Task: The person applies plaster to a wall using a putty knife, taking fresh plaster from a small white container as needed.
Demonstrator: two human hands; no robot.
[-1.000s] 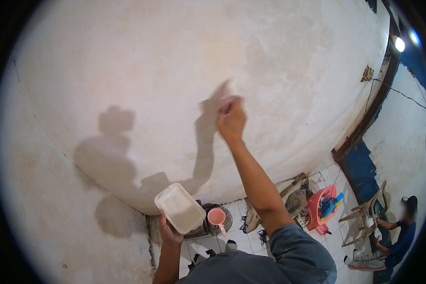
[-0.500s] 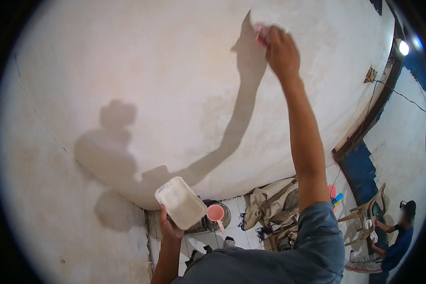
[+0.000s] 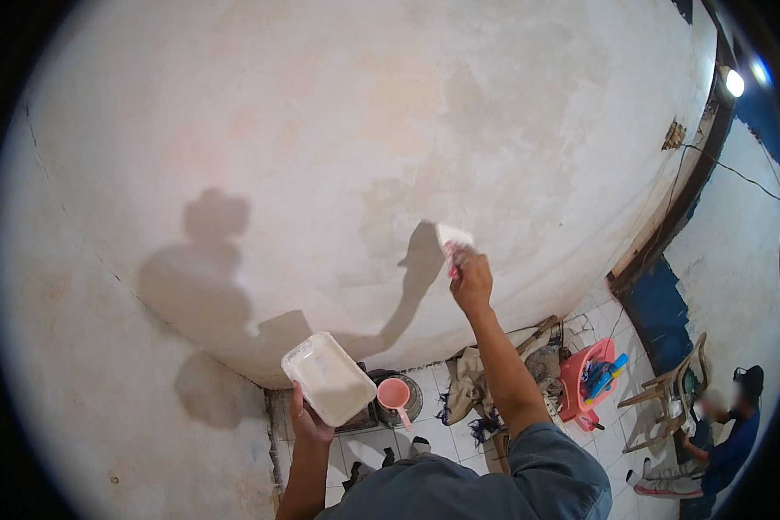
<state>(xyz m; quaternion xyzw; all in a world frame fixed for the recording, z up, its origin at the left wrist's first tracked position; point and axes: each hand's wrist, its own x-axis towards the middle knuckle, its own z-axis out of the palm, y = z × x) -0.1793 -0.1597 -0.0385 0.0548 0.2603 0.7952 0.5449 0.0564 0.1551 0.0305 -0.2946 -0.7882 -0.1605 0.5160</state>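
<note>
With my right hand (image 3: 474, 282) I grip the pinkish, paint-smeared handle of a wide flat paintbrush (image 3: 455, 236). Its pale broad end is against or just off the off-white wall (image 3: 303, 130), low on the right half. Damp-looking beige patches show on the wall above it. Down at the left, my left hand (image 3: 310, 420) supports a white rectangular tray (image 3: 328, 377) by its near-left edge, fingers partly hidden underneath. The tray is tilted, and a creamy white layer coats its inside.
A pink dipper (image 3: 393, 394) sits on a round dark object by the wall's foot. Crumpled tan sacking (image 3: 468, 386) lies right of it, beside a pink tub (image 3: 585, 368) with blue and yellow items. Farther right are a wooden chair (image 3: 667, 399) and another person (image 3: 732, 442).
My right hand has swept the brush down the wall and slightly left, from high up to low. The pink tub now shows more fully. My left hand and the tray have hardly moved.
</note>
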